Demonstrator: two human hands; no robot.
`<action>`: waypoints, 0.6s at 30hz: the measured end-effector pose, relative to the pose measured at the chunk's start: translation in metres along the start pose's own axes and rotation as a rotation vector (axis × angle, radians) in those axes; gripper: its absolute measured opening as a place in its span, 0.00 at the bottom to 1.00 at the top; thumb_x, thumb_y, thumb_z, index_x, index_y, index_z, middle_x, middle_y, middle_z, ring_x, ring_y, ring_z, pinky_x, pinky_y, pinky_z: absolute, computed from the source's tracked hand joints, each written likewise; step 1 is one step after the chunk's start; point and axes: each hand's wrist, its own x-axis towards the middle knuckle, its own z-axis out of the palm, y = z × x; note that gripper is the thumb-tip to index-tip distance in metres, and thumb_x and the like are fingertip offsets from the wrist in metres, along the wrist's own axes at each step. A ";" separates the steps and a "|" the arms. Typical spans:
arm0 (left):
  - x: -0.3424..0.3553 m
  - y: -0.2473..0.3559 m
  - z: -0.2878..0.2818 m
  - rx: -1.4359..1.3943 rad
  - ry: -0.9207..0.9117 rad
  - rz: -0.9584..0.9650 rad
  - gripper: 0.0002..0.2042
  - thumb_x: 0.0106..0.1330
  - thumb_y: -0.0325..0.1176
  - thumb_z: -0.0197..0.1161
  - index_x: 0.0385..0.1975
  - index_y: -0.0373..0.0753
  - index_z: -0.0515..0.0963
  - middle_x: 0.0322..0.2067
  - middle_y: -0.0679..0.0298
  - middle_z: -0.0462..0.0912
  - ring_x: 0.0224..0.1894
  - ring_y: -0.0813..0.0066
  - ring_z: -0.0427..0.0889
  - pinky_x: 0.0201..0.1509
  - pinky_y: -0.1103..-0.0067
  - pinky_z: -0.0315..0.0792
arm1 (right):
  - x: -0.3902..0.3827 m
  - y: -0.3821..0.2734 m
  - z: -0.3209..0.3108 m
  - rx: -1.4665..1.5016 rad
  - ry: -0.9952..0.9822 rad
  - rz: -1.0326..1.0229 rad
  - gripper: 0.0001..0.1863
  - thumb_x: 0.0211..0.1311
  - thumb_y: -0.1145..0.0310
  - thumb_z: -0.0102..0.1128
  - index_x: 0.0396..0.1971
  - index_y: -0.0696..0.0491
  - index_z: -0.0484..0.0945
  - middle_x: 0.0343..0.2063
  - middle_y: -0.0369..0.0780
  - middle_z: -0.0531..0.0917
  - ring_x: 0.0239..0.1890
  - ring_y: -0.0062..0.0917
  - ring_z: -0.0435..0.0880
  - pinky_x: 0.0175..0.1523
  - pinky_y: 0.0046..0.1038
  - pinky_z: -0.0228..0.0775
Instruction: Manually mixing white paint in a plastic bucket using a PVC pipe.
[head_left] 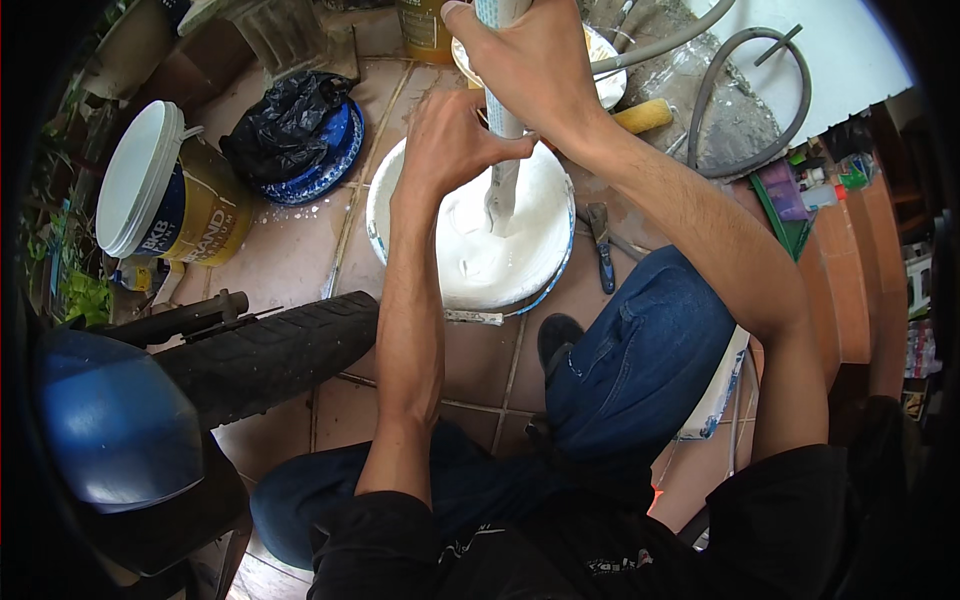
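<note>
White paint [475, 270] is held in a round bucket [382, 195] just above the middle of the view, and a pale pole [503, 185] is dipped into it, slightly toward 3 o'clock of the centre. The pole is gripped, nearly upright, by both hands: lower down by the left hand [445, 135], whose thumb is laid across the front, and higher up by the right hand [535, 65], whose fingers are curled round it. Some fingertips are hidden, so how tightly it is squeezed cannot be told. Around the bucket, a scraper [604, 250] is seen near 3 o'clock, a yellow roller [642, 116] at 2, a black plastic bag [285, 120] rested on a blue lid [345, 160] at 10, a yellow-and-blue pail [205, 205] at 9, and a black tyre [280, 350] at 8.
</note>
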 end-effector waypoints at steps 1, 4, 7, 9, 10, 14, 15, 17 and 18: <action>0.000 -0.001 0.002 0.001 0.002 -0.002 0.23 0.40 0.48 0.79 0.28 0.33 0.88 0.16 0.54 0.81 0.23 0.56 0.82 0.38 0.65 0.77 | 0.000 -0.001 0.000 0.001 -0.002 -0.001 0.13 0.62 0.69 0.64 0.26 0.66 0.79 0.20 0.55 0.81 0.27 0.45 0.86 0.33 0.40 0.73; 0.000 -0.003 0.008 -0.036 0.054 -0.014 0.22 0.40 0.48 0.80 0.26 0.33 0.87 0.16 0.55 0.81 0.23 0.56 0.82 0.38 0.63 0.76 | -0.001 -0.003 0.002 -0.029 0.004 -0.039 0.13 0.62 0.69 0.64 0.27 0.65 0.79 0.21 0.55 0.81 0.27 0.47 0.85 0.34 0.41 0.73; -0.001 -0.005 0.012 -0.020 0.139 0.011 0.22 0.40 0.48 0.82 0.24 0.34 0.85 0.16 0.55 0.82 0.24 0.55 0.83 0.36 0.63 0.76 | -0.002 -0.003 0.005 -0.047 -0.015 -0.073 0.12 0.63 0.69 0.64 0.29 0.65 0.79 0.22 0.55 0.81 0.28 0.48 0.85 0.35 0.41 0.73; -0.002 -0.005 0.011 0.110 0.229 0.019 0.24 0.39 0.49 0.84 0.24 0.34 0.85 0.18 0.55 0.83 0.25 0.54 0.84 0.35 0.62 0.76 | -0.003 -0.007 0.005 -0.006 -0.062 -0.077 0.12 0.63 0.68 0.64 0.30 0.64 0.79 0.23 0.54 0.81 0.29 0.48 0.85 0.36 0.40 0.73; -0.002 -0.004 0.009 0.112 0.229 0.018 0.24 0.39 0.49 0.84 0.24 0.34 0.85 0.18 0.55 0.83 0.25 0.54 0.84 0.35 0.62 0.76 | -0.004 -0.008 0.005 -0.003 -0.063 -0.077 0.12 0.63 0.68 0.64 0.30 0.64 0.79 0.23 0.54 0.81 0.29 0.48 0.85 0.36 0.40 0.73; -0.002 -0.004 0.006 0.083 0.291 -0.014 0.24 0.42 0.49 0.83 0.26 0.33 0.85 0.24 0.53 0.86 0.29 0.52 0.86 0.36 0.62 0.77 | -0.006 -0.008 0.004 0.037 -0.131 -0.073 0.11 0.64 0.68 0.65 0.32 0.63 0.79 0.23 0.52 0.81 0.28 0.42 0.85 0.35 0.38 0.73; -0.002 -0.008 0.004 0.102 0.285 -0.037 0.23 0.43 0.48 0.82 0.27 0.33 0.85 0.26 0.52 0.87 0.30 0.51 0.86 0.36 0.61 0.77 | -0.007 -0.006 0.005 0.065 -0.150 -0.076 0.12 0.64 0.68 0.65 0.32 0.63 0.79 0.22 0.51 0.82 0.27 0.40 0.85 0.35 0.38 0.73; -0.002 -0.016 0.001 0.122 0.247 -0.055 0.22 0.45 0.47 0.81 0.28 0.33 0.86 0.27 0.51 0.88 0.31 0.50 0.86 0.37 0.61 0.77 | -0.008 -0.004 0.010 0.134 -0.158 -0.055 0.12 0.64 0.68 0.65 0.31 0.64 0.79 0.22 0.50 0.82 0.27 0.38 0.85 0.35 0.37 0.73; -0.002 -0.021 -0.001 0.140 0.209 -0.072 0.22 0.46 0.47 0.80 0.30 0.33 0.86 0.28 0.50 0.88 0.33 0.50 0.87 0.39 0.61 0.78 | -0.009 -0.003 0.011 0.201 -0.165 -0.035 0.12 0.64 0.68 0.65 0.31 0.64 0.79 0.21 0.50 0.82 0.26 0.37 0.84 0.34 0.36 0.73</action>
